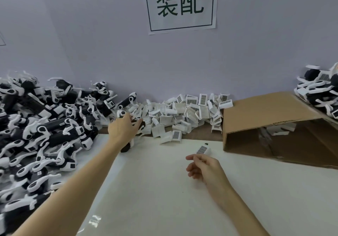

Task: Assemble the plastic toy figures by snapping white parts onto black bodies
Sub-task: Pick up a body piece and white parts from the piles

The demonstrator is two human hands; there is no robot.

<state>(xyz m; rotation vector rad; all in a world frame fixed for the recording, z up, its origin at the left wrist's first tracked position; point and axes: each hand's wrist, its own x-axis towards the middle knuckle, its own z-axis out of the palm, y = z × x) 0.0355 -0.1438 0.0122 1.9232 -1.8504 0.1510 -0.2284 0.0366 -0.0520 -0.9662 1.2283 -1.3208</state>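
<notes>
My left hand point(123, 128) reaches forward to the edge of the big heap and grips a black toy body point(126, 147) with white trim, whose lower end sticks out under the wrist. My right hand point(203, 166) hovers over the white table, fingers curled, pinching a small white part point(203, 150) with a dark grid patch. A heap of loose white parts point(186, 111) lies along the wall between the hands and the box. Black-and-white figures point(42, 126) are heaped on the left.
An open cardboard box point(274, 126) lies on its side at the right, with white parts inside. More black-and-white figures point(321, 93) sit on top of it at far right. A paper sign point(180, 5) hangs on the wall. The white table surface point(155, 190) spreads in front.
</notes>
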